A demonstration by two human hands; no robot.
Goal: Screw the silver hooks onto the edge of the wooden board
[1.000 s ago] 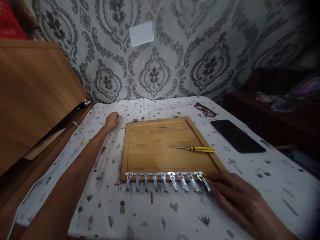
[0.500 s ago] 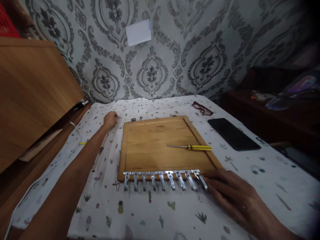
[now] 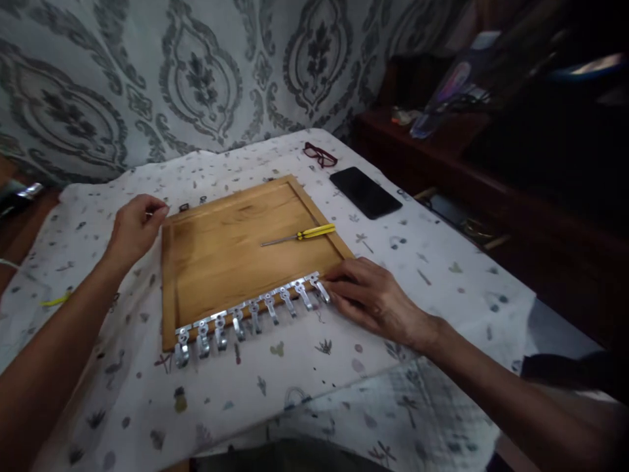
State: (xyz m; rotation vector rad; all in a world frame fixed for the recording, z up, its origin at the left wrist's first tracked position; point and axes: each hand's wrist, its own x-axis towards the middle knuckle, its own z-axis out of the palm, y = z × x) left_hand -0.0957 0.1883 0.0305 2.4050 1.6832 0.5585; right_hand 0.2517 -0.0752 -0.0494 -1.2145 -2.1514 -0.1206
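The left hand (image 3: 135,229) has its grip together; the right hand (image 3: 381,301) touches the wooden board (image 3: 221,252), grip unclear; an open drawer (image 3: 496,242) holds blurred items (image 3: 476,228).

Layout of the table (image 3: 314,387): board (image 3: 236,246) at the middle, screwdriver (image 3: 307,233) on its right part, hook rail (image 3: 253,308) along its near edge, phone (image 3: 366,192) beyond its right side, and glasses (image 3: 320,155) behind the phone, slightly to the left.
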